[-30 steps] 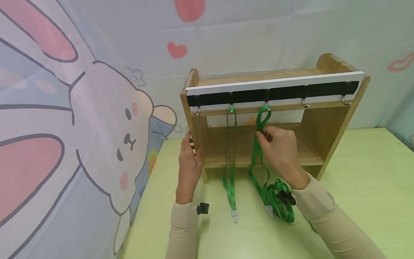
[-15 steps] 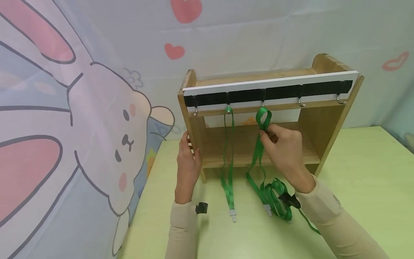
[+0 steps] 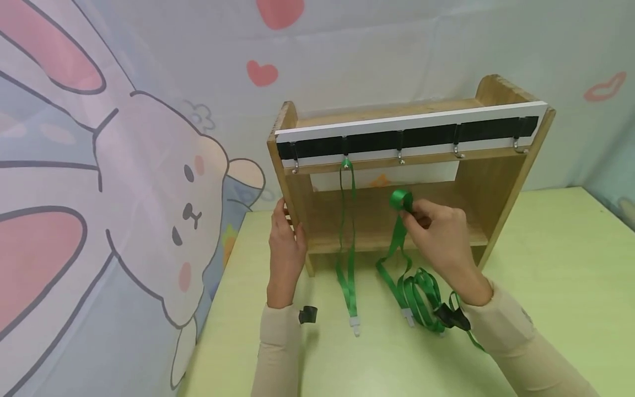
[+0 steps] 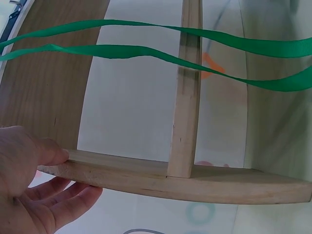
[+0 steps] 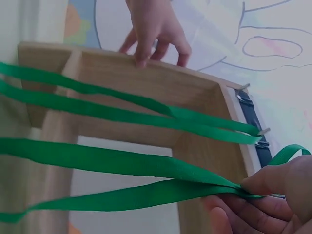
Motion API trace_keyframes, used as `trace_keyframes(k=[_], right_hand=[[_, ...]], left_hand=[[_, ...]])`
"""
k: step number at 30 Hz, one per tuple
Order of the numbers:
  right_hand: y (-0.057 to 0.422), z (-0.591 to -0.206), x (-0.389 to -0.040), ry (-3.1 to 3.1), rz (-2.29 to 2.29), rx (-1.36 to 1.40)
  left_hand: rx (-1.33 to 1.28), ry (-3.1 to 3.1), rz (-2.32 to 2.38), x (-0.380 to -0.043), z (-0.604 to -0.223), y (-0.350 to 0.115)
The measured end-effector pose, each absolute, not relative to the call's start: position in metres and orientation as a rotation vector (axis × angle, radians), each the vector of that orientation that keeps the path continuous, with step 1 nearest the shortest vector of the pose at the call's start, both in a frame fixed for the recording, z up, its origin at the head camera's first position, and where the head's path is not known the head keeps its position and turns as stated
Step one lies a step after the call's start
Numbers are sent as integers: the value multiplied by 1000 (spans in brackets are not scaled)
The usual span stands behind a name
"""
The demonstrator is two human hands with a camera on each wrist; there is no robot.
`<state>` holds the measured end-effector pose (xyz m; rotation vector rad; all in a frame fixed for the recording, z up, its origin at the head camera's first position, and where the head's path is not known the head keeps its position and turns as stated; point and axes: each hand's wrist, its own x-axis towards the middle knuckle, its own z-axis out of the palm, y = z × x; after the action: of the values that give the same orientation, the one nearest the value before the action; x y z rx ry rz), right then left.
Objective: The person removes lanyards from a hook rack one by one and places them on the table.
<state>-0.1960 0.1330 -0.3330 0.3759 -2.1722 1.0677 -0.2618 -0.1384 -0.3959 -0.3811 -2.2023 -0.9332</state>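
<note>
My right hand (image 3: 444, 234) pinches a green lanyard (image 3: 398, 234) just below its top loop, which stands off and below the middle hook (image 3: 401, 160). The lanyard's straps run down to a pale clip (image 3: 408, 316) by the table. My left hand (image 3: 286, 248) grips the left side panel of the wooden shelf (image 3: 506, 193). In the left wrist view its thumb lies inside the panel (image 4: 131, 173) and its fingers outside. Another green lanyard (image 3: 351, 281) hangs from the second hook from the left, between my hands.
A coiled bundle of green lanyards (image 3: 419, 300) lies on the table (image 3: 555, 286) below my right wrist. A white strip with a black band (image 3: 426, 135) carries several metal hooks across the shelf's front. A printed cloth (image 3: 372, 49) hangs behind and at the left.
My right hand has drawn the lanyard's loop off the middle hook, down and toward me. My left hand keeps its place on the shelf's side.
</note>
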Motion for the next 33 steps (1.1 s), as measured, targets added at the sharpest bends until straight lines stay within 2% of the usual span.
trace_keyframes(k=[16,33], right_hand=[[126,-360,-186,-2369,1316,409],[142,-379,-177,-2611,1392,537]], left_hand=[[-384,-2228,-954,-262,-394,-135],[-383,-2219,-950,-261,-393,-138]])
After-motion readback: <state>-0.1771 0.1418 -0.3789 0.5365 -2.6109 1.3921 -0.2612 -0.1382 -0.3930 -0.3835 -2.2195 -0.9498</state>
